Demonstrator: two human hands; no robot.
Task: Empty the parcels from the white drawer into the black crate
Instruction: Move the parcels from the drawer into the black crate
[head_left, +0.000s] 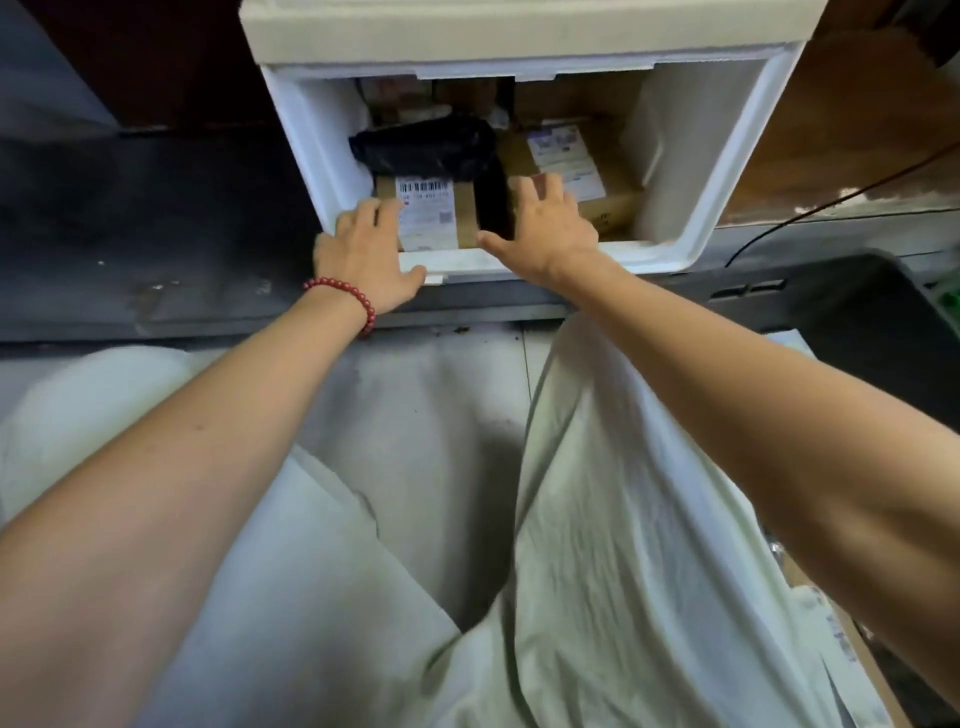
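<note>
Inside the white drawer (691, 228), both hands' spread fingers (374, 210) reach a barcode-labelled parcel (427, 215), print seemingly unreadable.

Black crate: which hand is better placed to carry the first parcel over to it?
Probably right. The black crate sits on the right hand's side. The left hand would have to cross over. Both are open in the white drawer.

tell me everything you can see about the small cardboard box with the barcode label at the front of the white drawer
The small cardboard box is brown, with a white shipping label on top carrying a barcode, small print and a square code. It lies flat at the front left of the open white drawer. A black plastic bag parcel overlaps its far end. The left hand rests on its left edge, the right hand reaches in at its right; neither grips it yet.
</note>
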